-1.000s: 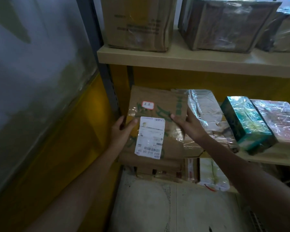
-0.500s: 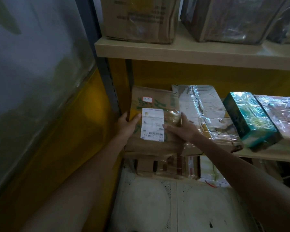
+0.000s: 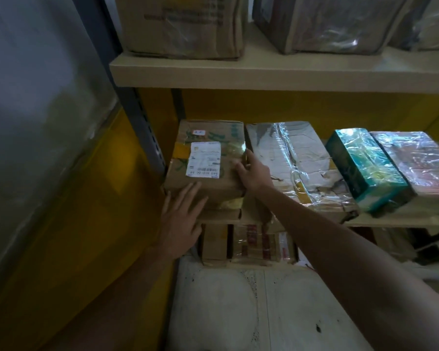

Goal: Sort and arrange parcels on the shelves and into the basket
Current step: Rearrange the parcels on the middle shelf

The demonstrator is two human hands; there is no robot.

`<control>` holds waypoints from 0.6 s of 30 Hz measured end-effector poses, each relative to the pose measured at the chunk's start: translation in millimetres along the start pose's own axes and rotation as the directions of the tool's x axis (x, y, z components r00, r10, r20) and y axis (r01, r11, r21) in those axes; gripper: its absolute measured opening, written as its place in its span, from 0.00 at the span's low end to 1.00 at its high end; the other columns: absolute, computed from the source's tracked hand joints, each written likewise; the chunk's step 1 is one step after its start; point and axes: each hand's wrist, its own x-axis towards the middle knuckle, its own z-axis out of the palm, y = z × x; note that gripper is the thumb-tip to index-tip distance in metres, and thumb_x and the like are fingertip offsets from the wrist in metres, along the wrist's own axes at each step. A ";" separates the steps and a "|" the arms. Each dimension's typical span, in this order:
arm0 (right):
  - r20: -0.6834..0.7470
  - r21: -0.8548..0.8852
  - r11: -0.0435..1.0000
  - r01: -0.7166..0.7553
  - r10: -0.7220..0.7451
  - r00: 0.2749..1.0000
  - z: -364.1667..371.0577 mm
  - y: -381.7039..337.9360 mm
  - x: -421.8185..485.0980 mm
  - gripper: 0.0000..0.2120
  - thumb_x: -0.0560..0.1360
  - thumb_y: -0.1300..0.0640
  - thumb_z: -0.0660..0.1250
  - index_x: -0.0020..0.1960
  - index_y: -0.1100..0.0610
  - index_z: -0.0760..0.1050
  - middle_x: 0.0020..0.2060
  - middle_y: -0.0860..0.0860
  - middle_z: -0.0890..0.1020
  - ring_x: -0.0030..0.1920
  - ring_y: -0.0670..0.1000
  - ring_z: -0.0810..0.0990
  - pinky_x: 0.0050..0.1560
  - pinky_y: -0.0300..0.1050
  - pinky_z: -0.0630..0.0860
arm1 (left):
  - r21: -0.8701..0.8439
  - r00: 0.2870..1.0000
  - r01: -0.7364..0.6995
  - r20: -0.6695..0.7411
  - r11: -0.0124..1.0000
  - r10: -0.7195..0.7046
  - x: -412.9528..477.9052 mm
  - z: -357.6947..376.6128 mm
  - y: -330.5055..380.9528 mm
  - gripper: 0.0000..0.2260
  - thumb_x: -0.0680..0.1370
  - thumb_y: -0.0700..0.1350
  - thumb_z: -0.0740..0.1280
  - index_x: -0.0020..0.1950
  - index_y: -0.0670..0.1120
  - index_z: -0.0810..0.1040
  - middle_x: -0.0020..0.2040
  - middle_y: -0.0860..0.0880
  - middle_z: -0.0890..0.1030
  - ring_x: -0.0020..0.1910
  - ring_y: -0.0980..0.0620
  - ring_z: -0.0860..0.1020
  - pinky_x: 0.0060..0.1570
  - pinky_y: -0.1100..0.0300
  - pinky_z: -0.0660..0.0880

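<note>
shelf (image 3: 401, 220) holds brown parcel (image 3: 213, 183) (label up); flat left hand (image 3: 180, 221) presses it, right hand (image 3: 254, 171) grips its edge.

This is looking like a parcel depot's storeroom: shelf boards (image 3: 264, 77) on a slotted metal upright (image 3: 147, 133) are carrying cardboard boxes (image 3: 185, 24) and tape-wrapped parcels (image 3: 297, 158) side by side. A brown parcel (image 3: 208, 178) is bearing a printed barcode label (image 3: 205, 159), and more packages (image 3: 251, 244) are standing on the level below, before a yellow wall (image 3: 289, 105).
</note>
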 end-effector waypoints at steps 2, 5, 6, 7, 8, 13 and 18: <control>0.025 0.079 0.996 0.045 -0.047 0.999 -13.9 18.7 -9.8 0.18 0.79 0.51 0.60 0.68 0.53 0.67 0.56 0.51 0.77 0.51 0.46 0.77 0.37 0.26 0.72 | 0.004 0.994 0.105 0.030 0.994 -0.105 9.2 2.0 6.0 0.27 0.71 0.47 0.67 0.70 0.49 0.66 0.77 0.46 0.52 0.76 0.47 0.49 0.71 0.42 0.46; -0.034 -0.051 0.996 0.075 -0.077 0.996 -46.9 43.3 -14.7 0.21 0.79 0.55 0.62 0.71 0.56 0.66 0.62 0.56 0.77 0.56 0.49 0.77 0.50 0.35 0.71 | -0.103 0.981 0.184 -0.038 0.978 -0.189 27.1 -10.0 29.8 0.21 0.69 0.43 0.68 0.62 0.45 0.75 0.72 0.40 0.64 0.72 0.40 0.59 0.67 0.40 0.57; -0.075 -0.108 0.991 0.081 -0.090 0.993 -59.4 51.2 -13.4 0.21 0.78 0.56 0.63 0.70 0.57 0.67 0.62 0.57 0.77 0.58 0.52 0.78 0.52 0.39 0.71 | -0.131 0.983 0.162 -0.071 0.978 -0.172 32.6 -12.5 39.5 0.20 0.68 0.41 0.69 0.59 0.45 0.76 0.69 0.39 0.68 0.69 0.38 0.64 0.63 0.40 0.62; -0.112 -0.157 0.984 0.086 -0.105 0.988 -72.0 59.6 -12.1 0.21 0.78 0.56 0.63 0.70 0.57 0.67 0.62 0.58 0.77 0.59 0.54 0.78 0.54 0.41 0.71 | -0.163 0.986 0.123 -0.095 0.979 -0.139 37.8 -13.0 49.1 0.19 0.67 0.40 0.70 0.58 0.45 0.77 0.67 0.39 0.70 0.66 0.37 0.67 0.60 0.42 0.66; -0.140 -0.207 0.974 0.089 -0.119 0.983 -84.9 69.4 -10.8 0.21 0.77 0.56 0.64 0.70 0.57 0.68 0.62 0.58 0.77 0.61 0.55 0.77 0.57 0.43 0.71 | -0.206 0.988 0.085 -0.106 0.975 -0.109 43.0 -11.4 59.4 0.19 0.68 0.39 0.70 0.58 0.45 0.76 0.66 0.41 0.72 0.64 0.39 0.69 0.59 0.44 0.68; -0.075 -0.453 0.891 0.021 -0.061 0.995 -151.7 140.4 -15.5 0.27 0.75 0.49 0.67 0.71 0.55 0.66 0.67 0.56 0.73 0.65 0.56 0.70 0.64 0.53 0.70 | -0.476 0.962 0.207 -0.059 0.855 -0.266 60.1 20.1 121.1 0.18 0.71 0.42 0.70 0.60 0.47 0.74 0.68 0.44 0.65 0.62 0.50 0.68 0.55 0.61 0.68; 0.109 -0.509 0.855 0.103 -0.055 0.993 -172.7 174.3 -22.1 0.33 0.69 0.38 0.68 0.71 0.46 0.65 0.74 0.55 0.61 0.72 0.57 0.58 0.68 0.56 0.63 | -0.456 0.974 0.191 -0.023 0.869 -0.226 62.3 50.3 169.6 0.24 0.71 0.43 0.70 0.65 0.51 0.69 0.69 0.44 0.62 0.62 0.45 0.70 0.49 0.58 0.76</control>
